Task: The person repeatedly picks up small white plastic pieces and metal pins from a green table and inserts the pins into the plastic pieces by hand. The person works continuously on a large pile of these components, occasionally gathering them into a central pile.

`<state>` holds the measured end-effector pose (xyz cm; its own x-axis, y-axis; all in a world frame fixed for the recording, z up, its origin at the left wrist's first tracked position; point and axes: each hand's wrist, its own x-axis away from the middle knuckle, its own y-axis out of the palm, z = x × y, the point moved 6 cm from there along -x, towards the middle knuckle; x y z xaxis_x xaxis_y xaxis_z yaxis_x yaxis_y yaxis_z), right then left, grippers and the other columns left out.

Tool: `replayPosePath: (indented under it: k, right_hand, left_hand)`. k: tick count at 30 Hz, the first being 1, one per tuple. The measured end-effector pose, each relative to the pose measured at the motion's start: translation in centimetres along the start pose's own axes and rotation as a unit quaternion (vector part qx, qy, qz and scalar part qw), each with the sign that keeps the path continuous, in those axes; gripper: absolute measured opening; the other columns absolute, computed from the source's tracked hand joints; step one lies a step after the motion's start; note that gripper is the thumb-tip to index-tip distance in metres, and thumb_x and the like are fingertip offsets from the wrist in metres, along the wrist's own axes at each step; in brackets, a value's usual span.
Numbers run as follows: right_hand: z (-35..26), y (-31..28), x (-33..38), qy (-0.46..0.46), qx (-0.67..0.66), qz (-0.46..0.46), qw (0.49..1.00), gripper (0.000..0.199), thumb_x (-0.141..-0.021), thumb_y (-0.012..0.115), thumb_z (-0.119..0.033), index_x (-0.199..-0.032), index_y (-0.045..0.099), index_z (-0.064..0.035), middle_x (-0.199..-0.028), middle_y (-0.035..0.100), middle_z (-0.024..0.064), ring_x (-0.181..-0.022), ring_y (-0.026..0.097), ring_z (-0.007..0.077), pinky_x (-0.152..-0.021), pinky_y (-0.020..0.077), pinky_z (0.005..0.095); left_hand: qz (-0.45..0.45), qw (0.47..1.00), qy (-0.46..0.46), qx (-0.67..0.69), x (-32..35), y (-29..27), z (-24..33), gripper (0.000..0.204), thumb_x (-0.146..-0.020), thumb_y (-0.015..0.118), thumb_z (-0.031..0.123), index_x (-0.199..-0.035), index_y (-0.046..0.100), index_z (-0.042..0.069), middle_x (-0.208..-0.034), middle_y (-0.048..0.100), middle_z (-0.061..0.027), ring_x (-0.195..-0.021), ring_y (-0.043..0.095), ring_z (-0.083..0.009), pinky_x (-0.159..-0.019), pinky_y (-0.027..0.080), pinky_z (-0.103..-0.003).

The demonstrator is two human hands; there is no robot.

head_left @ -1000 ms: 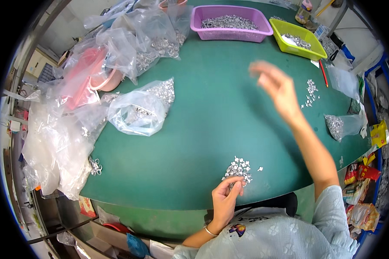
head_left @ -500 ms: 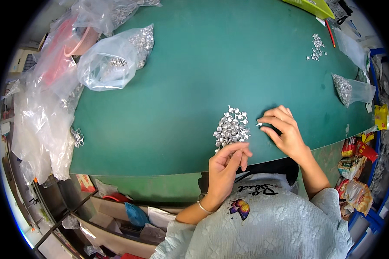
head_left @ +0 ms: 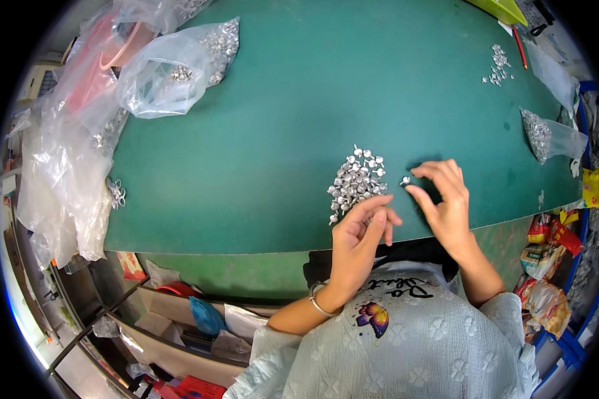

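Note:
A heap of small silvery metal pieces point(head_left: 354, 181), with round heads and short stems, lies on the green tabletop in front of me. My left hand point(head_left: 364, 234) is at the heap's near edge, index finger reaching over it. Its other fingers curl in toward the thumb; whatever they may hold is hidden. Right of the heap, my right hand point(head_left: 446, 203) has thumb and index finger spread apart. One single metal piece point(head_left: 405, 180) sits by the gap between those two fingertips, not gripped.
Clear plastic bags with similar pieces point(head_left: 220, 50) stand at the far left, beside a pink basket point(head_left: 123, 50). At the right are a small scatter of pieces point(head_left: 497, 65), a filled bag point(head_left: 539, 136) and a red pencil point(head_left: 519, 48). A yellow-green tray point(head_left: 502, 9) lies beyond.
My right thumb and index finger have parted around the single piece, which they were pinching close before. My left hand stays at the heap's near edge. The whole view has shifted slightly.

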<state>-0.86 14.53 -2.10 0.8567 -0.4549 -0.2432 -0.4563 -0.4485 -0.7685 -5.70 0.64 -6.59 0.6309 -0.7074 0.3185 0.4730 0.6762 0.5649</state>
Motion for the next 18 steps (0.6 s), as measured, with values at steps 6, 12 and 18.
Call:
replayPosePath:
  k: [6,12,18]
  right_hand:
    - [0.1,0.7,0.2,-0.018,-0.028,0.02,0.999,0.012,-0.065,0.07,-0.001,-0.076,0.064,-0.0026,-0.077,0.059,0.0064,-0.071,0.052,0.021,-0.066,0.0382,0.0309]
    - [-1.3,0.2,0.8,0.056,-0.239,-0.022,0.969,0.01,-0.066,0.071,-0.001,-0.075,0.065,-0.0018,-0.073,0.061,0.0067,-0.069,0.052,0.018,-0.067,0.0389,0.0286]
    - [-2.7,-0.8,0.9,0.011,-0.234,-0.021,0.972,0.01,-0.066,0.072,-0.004,-0.074,0.065,-0.0024,-0.071,0.06,0.0058,-0.069,0.052,0.0183,-0.067,0.0382,0.0286]
  left_hand:
    - [0.026,1.0,-0.001,0.002,0.4,-0.5,-0.2,0.023,-0.089,0.048,0.005,-0.11,0.053,-0.003,-0.085,0.059,-0.0084,-0.066,0.048,-0.0084,-0.058,0.041,-0.02]
    - [0.036,0.997,0.049,-0.039,0.3,0.1,0.8,0.028,-0.08,0.056,-0.008,-0.107,0.055,-0.004,-0.094,0.057,-0.0068,-0.079,0.05,-0.0077,-0.064,0.043,-0.02]
    - [0.015,0.996,0.08,-0.041,0.7,0.8,1.6,0.021,-0.079,0.057,-0.009,-0.099,0.058,-0.005,-0.091,0.057,-0.008,-0.079,0.05,-0.0092,-0.071,0.043,-0.023]
